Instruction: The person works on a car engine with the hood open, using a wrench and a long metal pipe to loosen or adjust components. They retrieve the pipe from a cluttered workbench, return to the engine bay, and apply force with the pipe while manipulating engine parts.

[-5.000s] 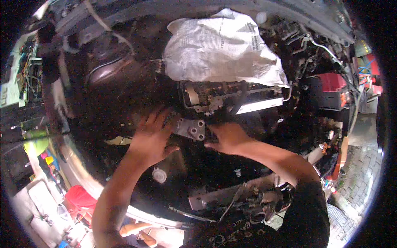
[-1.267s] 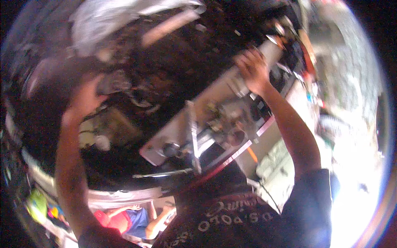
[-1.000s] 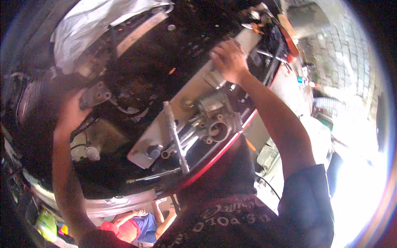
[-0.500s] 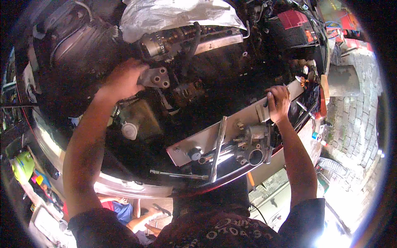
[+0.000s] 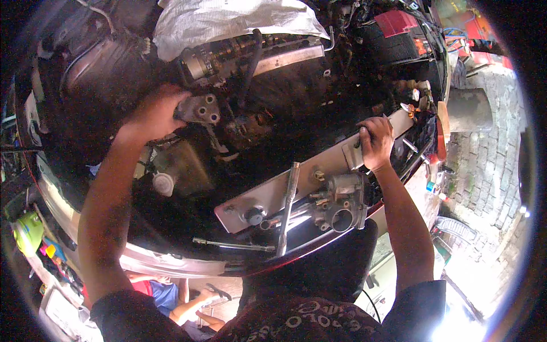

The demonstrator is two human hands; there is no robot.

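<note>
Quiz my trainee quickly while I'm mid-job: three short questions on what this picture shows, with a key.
1. Which hand is at the grey metal bracket with round holes? A) left B) right C) neither
2. True or false: the right hand is holding the grey metal housing with a round opening.
3. Fill in: in the picture, that housing lies to the ___ of the slim silver metal rod tool.

Key:
1. A, the left hand.
2. False; it is at the long, pale, flat metal panel.
3. right
</note>
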